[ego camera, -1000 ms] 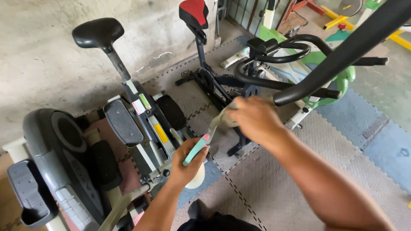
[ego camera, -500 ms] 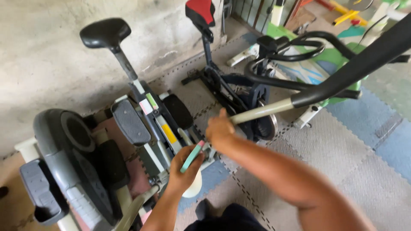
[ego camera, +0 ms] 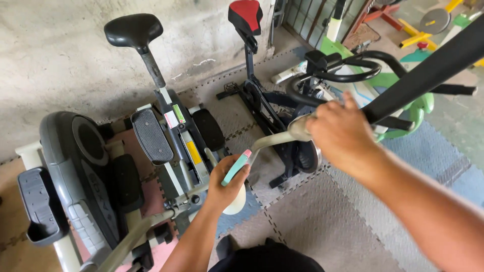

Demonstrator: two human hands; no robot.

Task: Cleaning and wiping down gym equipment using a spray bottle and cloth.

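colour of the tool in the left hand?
Teal handle with a pink tip, held in the left hand; head view.

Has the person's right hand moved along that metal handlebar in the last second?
Yes. The right hand sits where the bare metal tube meets the black foam grip; half a second ago it was lower on the tube, nearer the left hand.

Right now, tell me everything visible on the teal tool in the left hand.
The teal tool is a slim, flat, handle-like piece, plastic by its look, teal along its length with a small pink tip at the upper end. It tilts up and to the right, its pink end close to the pale metal handlebar tube; contact there cannot be told. The left hand wraps its lower half, hiding the rest. Its working end is not visible, so its exact kind is unclear.
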